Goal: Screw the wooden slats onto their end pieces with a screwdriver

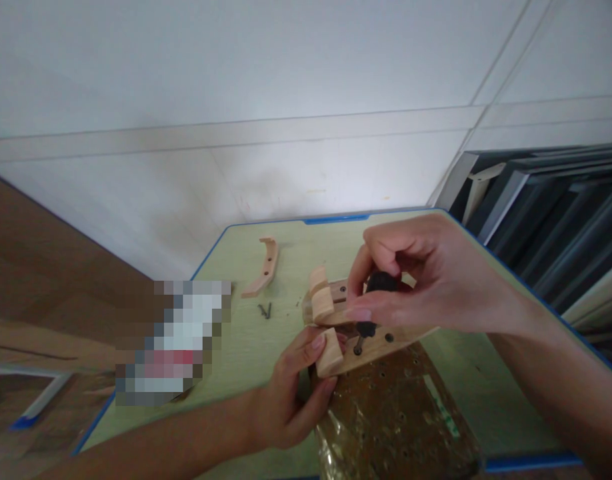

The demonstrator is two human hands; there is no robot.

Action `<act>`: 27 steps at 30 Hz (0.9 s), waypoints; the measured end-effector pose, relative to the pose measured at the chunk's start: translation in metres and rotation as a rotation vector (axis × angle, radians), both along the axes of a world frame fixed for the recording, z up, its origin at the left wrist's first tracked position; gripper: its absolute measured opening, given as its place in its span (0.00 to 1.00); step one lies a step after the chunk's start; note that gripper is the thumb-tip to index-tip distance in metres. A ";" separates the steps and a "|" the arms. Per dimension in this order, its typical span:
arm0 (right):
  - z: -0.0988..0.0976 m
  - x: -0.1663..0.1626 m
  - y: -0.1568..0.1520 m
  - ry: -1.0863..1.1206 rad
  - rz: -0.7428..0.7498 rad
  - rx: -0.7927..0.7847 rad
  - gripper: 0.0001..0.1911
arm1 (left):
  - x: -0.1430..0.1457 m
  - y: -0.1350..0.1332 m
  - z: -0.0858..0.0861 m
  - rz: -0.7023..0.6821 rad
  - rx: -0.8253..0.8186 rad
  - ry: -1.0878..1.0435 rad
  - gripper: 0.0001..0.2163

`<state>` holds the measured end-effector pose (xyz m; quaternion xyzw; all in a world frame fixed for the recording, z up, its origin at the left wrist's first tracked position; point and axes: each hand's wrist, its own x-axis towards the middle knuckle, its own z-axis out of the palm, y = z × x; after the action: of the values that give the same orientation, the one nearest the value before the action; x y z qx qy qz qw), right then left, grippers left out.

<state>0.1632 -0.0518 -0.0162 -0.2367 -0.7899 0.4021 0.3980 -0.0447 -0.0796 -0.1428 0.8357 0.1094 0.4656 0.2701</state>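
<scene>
My right hand (411, 280) is closed around the black handle of a screwdriver (369, 327), its shaft pointing down at a dark hole in a pale wooden piece (376, 345). At that piece's left end, the fingers of my left hand (301, 373) grip a rounded wooden block (329, 353). Just behind lies a similar wooden piece (322, 303) with another block and a screw hole, partly hidden by my right hand. Beneath them is a brown block (391, 413) wrapped in clear tape and dotted with holes.
A curved wooden part (271, 263) with two holes lies on the pale green, blue-edged table (256, 360). Near it are a few dark screws (265, 311). A pixelated object (179, 347) is at the left. Dark panels (561, 207) lean at the right; a white wall (286, 80) stands behind.
</scene>
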 end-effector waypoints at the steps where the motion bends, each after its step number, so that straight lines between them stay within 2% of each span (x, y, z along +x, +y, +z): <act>1: -0.001 0.000 0.000 0.024 0.024 -0.025 0.23 | 0.000 0.000 0.000 0.000 0.003 -0.001 0.33; 5: 0.000 0.002 0.001 0.116 0.103 -0.097 0.17 | 0.001 0.000 0.001 -0.041 -0.026 0.002 0.34; 8: 0.008 0.007 0.002 0.104 0.164 -0.061 0.13 | 0.000 -0.001 0.001 -0.055 -0.050 0.001 0.33; 11: 0.017 0.016 0.002 -0.076 0.194 0.017 0.05 | -0.001 -0.001 0.001 -0.066 -0.053 -0.005 0.33; 14: 0.023 0.023 0.000 -0.185 0.242 0.036 0.10 | -0.002 -0.001 -0.001 -0.048 -0.047 0.009 0.33; 18: 0.024 0.025 0.001 -0.183 0.300 0.002 0.13 | -0.002 -0.001 -0.004 -0.044 -0.039 0.008 0.34; 27: 0.025 0.024 -0.001 -0.221 0.208 0.070 0.12 | -0.001 -0.002 -0.001 -0.055 -0.054 -0.006 0.33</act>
<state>0.1870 -0.0525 0.0085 -0.1825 -0.8626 0.3848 0.2730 -0.0452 -0.0815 -0.1442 0.8293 0.0978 0.4575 0.3056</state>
